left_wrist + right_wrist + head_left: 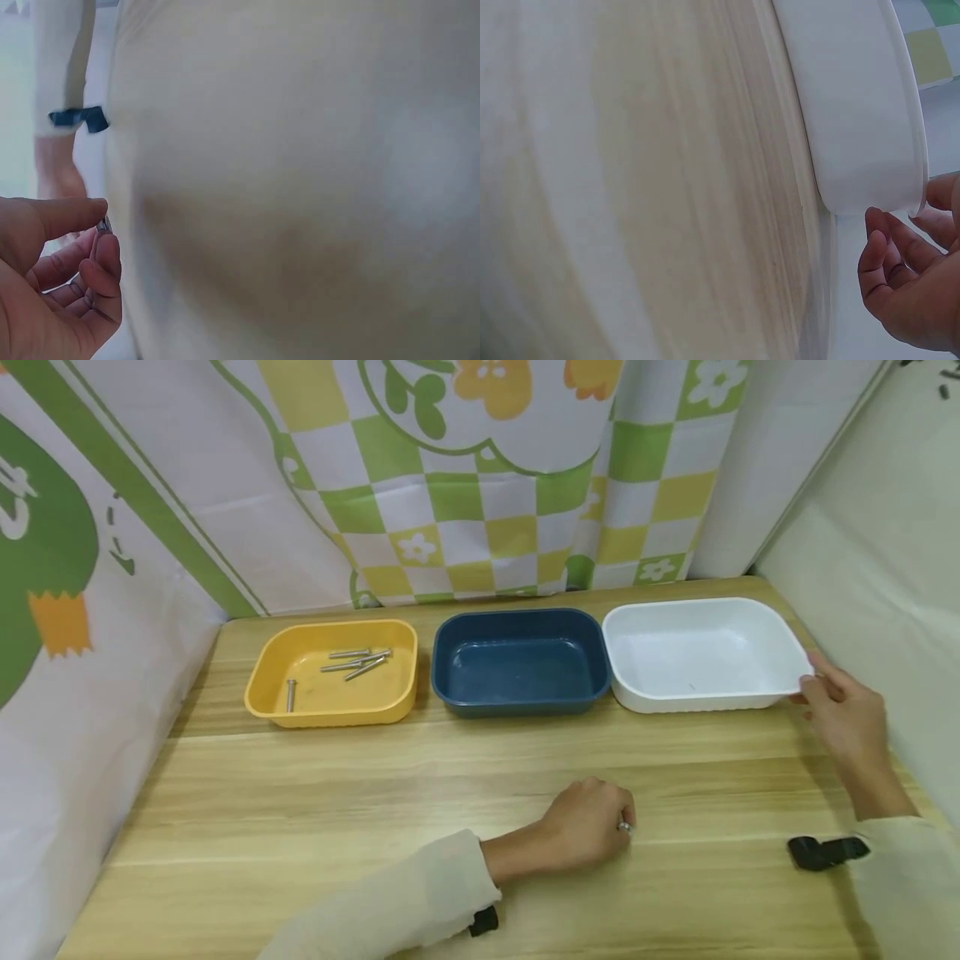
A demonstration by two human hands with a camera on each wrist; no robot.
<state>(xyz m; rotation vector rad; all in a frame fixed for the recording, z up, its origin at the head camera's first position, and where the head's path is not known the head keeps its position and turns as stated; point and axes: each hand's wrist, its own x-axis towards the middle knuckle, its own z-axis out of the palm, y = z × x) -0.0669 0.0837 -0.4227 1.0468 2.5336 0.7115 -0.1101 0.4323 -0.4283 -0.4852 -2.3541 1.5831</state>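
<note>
My right hand (847, 714) pinches the right front rim of a white plastic tray (705, 700); in the right wrist view the thumb is at the rim of the white tray (862, 105) and the fingers curl below its end. Over the front middle of the wooden table my left hand (588, 827) is bent inward, its fingers curled. The left wrist view has its thumb and forefinger pinching a small shiny metal piece (103, 224), mostly hidden by the fingertips; I cannot tell its kind.
Left of the white tray stand a dark blue tray (521, 703) and a yellow tray (337, 717) holding several metal bolts (291, 695). The trays line the back of the wooden table (300, 827). A patterned curtain (480, 510) hangs behind, with pale cloth on both sides.
</note>
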